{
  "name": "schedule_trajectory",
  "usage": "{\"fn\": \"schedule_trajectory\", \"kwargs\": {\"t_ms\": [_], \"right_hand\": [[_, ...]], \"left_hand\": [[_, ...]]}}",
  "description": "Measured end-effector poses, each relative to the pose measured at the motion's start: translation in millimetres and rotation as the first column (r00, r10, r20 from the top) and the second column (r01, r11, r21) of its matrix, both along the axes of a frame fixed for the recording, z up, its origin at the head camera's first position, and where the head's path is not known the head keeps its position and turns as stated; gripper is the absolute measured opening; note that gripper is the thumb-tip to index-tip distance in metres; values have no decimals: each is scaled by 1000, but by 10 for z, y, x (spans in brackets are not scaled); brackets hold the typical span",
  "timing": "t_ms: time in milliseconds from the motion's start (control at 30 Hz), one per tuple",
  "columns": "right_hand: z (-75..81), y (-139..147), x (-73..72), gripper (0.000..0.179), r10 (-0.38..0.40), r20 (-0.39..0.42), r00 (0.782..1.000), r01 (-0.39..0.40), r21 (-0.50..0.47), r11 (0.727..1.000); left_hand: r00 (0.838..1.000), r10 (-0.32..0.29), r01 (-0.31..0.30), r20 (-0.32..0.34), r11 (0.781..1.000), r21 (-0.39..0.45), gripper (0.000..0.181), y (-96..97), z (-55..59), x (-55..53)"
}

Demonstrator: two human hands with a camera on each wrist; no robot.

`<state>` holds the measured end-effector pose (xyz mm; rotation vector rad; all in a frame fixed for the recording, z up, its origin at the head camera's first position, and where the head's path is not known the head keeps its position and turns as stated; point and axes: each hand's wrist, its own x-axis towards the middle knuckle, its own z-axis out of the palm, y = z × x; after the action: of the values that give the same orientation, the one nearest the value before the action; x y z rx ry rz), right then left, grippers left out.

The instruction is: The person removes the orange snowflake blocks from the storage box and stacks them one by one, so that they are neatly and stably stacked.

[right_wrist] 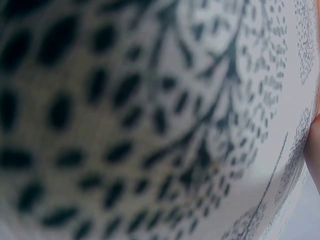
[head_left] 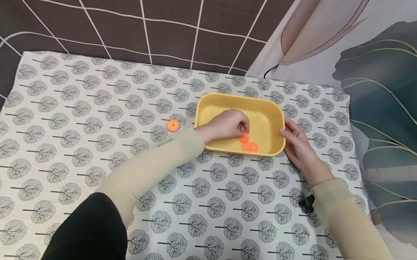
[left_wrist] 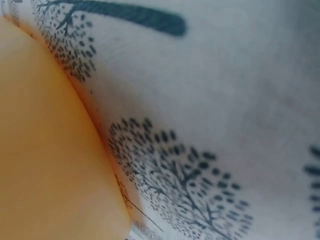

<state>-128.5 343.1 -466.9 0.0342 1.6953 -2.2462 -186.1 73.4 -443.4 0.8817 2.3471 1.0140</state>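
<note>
Reaching over the left end of the yellow tray (head_left: 268, 122), the left grip (head_left: 228, 124) bends its fingers down at the orange flower pieces (head_left: 250, 146); its tips are partly hidden, so I cannot tell whether they pinch the topmost piece or only touch it. The pieces lie clustered just below and to the right of those fingers, close along the tray's near wall. Open tray floor stretches from the left grip to the far wall and rightward to the end wall. There the right grip (head_left: 297, 145) pinches the rim, thumb on the edge and fingers along the outside. A lone orange flower (head_left: 172, 125) rests left of the left grip, outside the tray and just apart from its left wall, on the tree-print tabletop (head_left: 73, 148). Wide room runs leftward beyond that flower to the tabletop's left edge.
</note>
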Motion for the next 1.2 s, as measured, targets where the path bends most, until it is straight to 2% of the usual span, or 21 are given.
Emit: {"fn": "schedule_trajectory", "kwargs": {"t_ms": [167, 467, 700, 900, 1200], "right_hand": [[-4, 7, -2, 42, -2, 2, 1000, 2, 1, 1000], [-3, 20, 6, 37, -1, 6, 1000, 1, -6, 1000], [-2, 8, 3, 42, -2, 5, 1000, 2, -6, 1000], [-2, 10, 4, 43, 0, -1, 1000, 0, -13, 1000], [12, 3, 2, 50, -4, 14, 1000, 4, 4, 1000]], "left_hand": [[1000, 15, -16, 27, 999, 34, 6, -60, 40, -8], [996, 48, -55, 77, 994, 95, 10, -249, 177, -51], [987, 128, -140, 93, 981, 135, 12, -536, 288, -69], [971, 213, -227, 110, 964, 136, 12, -844, 428, -26], [939, 315, -330, 137, 938, 104, 14, -1264, 502, -16]]}}
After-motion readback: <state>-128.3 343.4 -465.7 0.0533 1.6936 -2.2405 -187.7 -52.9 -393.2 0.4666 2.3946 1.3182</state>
